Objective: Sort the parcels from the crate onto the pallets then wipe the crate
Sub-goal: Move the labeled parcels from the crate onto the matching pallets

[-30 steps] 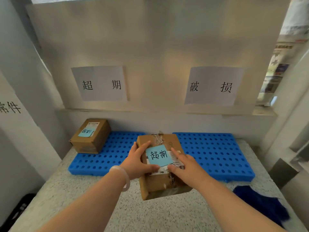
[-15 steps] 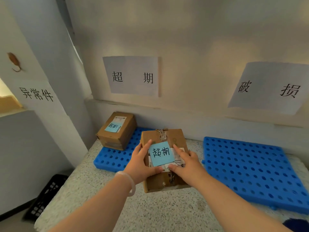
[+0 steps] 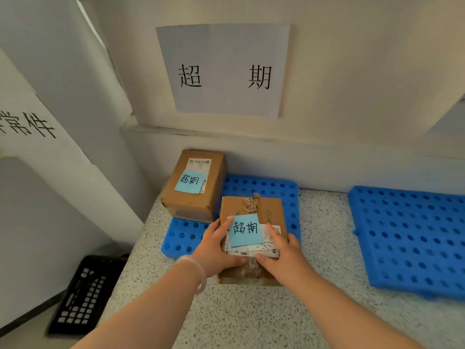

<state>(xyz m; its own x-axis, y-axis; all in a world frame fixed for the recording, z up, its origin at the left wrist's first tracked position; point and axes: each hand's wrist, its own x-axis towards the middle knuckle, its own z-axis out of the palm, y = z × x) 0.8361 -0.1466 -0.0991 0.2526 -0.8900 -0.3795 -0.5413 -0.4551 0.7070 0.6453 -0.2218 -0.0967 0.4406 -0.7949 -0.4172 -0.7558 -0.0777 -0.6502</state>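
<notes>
Hands (image 3: 216,250) (image 3: 284,253) with parcel (image 3: 273,210) nearer pallet (image 3: 264,187)

White wall (image 3: 352,59) at 12 o'clock, bearing paper sign (image 3: 224,71) printed 超期. Ledge (image 3: 251,136) below, running 9 to 3. Second sheet (image 3: 450,117) cut off at 3 o'clock. Slanted white panel (image 3: 50,147) with black characters at 9 o'clock. Speckled grey counter (image 3: 251,318) at 6 o'clock; grey floor (image 3: 30,339) at 8 o'clock. Soft, even light.

Rear parcel (image 3: 193,185) and wall (image 3: 327,159) hem the left pallet (image 3: 264,185) — its right strip looks free.
</notes>
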